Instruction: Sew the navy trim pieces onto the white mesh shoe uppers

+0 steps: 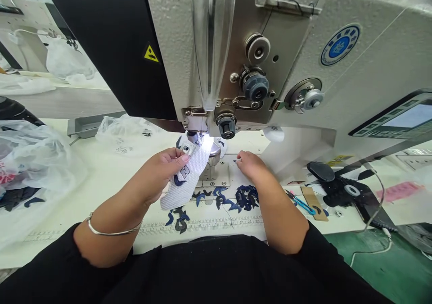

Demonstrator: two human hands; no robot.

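Observation:
My left hand (161, 171) pinches a white mesh fabric piece (187, 177) with a dark blue letter patch on it, its top end under the lit needle and presser foot (197, 138) of a grey sewing machine (270, 47). To the right of the needle post, my right hand (250, 164) rests on the machine bed with fingers curled; what they hold, if anything, I cannot make out. Several dark blue cut patches (232, 198) lie on the bed in front of both hands.
A blue thread snip (301, 204) lies right of my right forearm. Clear plastic bags (30, 160) with more pieces sit at left and behind. A control panel (398, 119) is at far right. A printed ruler (202, 225) runs along the table's front edge.

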